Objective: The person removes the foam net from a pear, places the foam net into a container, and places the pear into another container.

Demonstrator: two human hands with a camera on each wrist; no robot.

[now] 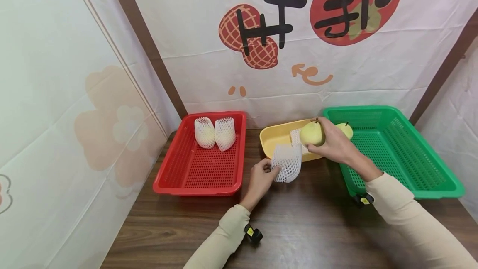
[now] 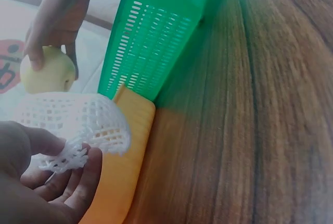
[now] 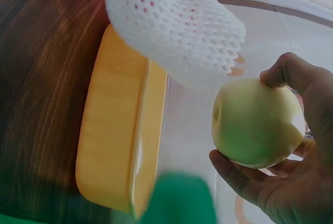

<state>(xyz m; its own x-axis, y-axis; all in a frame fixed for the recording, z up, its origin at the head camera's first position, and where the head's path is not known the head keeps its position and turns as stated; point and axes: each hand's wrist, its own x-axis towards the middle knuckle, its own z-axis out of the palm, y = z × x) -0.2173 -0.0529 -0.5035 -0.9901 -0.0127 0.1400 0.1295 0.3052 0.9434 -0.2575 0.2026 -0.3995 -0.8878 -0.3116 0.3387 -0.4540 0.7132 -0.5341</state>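
My left hand [image 1: 260, 181] pinches the edge of a white foam fruit net [image 1: 288, 169], which hangs over the front of the yellow basket [image 1: 274, 137]. In the left wrist view thumb and fingers grip the bunched end of the net [image 2: 78, 117]. A yellow-green pear [image 1: 311, 134] is held in my right hand [image 1: 333, 144], above the yellow basket's right side, stem up. The right wrist view has the pear [image 3: 255, 125] between thumb and fingers, its base turned toward the net's opening, just apart from it.
At left stands a red basket [image 1: 239, 152] with two netted pears [image 1: 205, 134] at its back. A green basket [image 1: 444, 173] stands at right, with a bare pear [image 1: 345, 130] in its back left corner. More white netting [image 1: 296, 137] lies in the yellow basket. A printed cloth hangs behind.
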